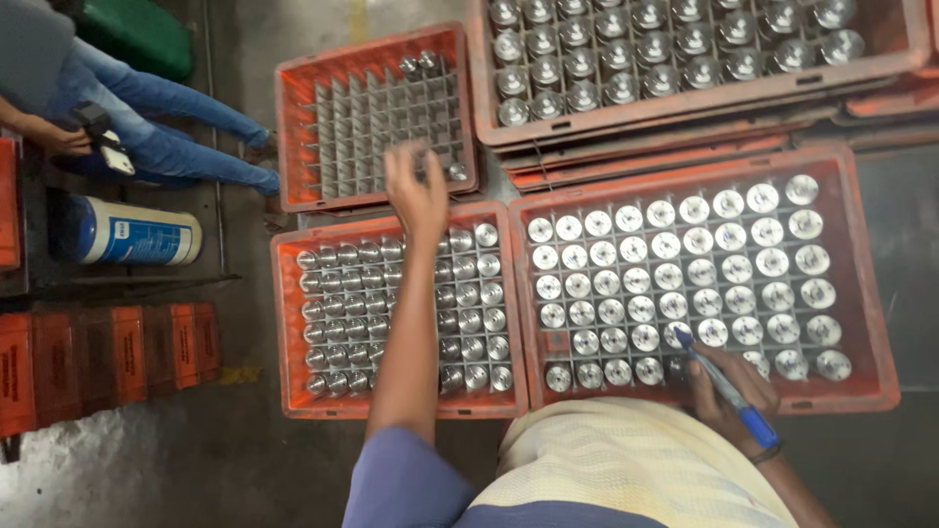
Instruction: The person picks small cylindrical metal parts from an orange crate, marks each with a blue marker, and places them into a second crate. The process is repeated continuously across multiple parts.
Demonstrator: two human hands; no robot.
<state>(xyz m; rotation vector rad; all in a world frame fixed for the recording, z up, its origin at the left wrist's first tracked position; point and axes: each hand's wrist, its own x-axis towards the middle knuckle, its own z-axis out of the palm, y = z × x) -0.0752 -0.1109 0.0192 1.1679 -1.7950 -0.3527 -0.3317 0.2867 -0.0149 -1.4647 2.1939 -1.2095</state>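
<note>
My left hand [416, 191] reaches forward over the far edge of an orange crate [285, 323] full of shiny metal cylinders. It hovers at the near rim of a mostly empty gridded orange crate [290, 137]; whether it holds a part I cannot tell. My right hand [732, 388] grips a blue marker pen [729, 388]. The pen's tip touches a round metal part [679, 335] in the near rows of a large orange crate [871, 323] filled with silver disc-topped parts.
Another full orange crate [685, 108] sits at the back on stacked crates. At left a person in jeans [166, 127] crouches holding a device, beside a blue and white cylinder [127, 233]. A row of orange blocks [108, 357] lines the left floor.
</note>
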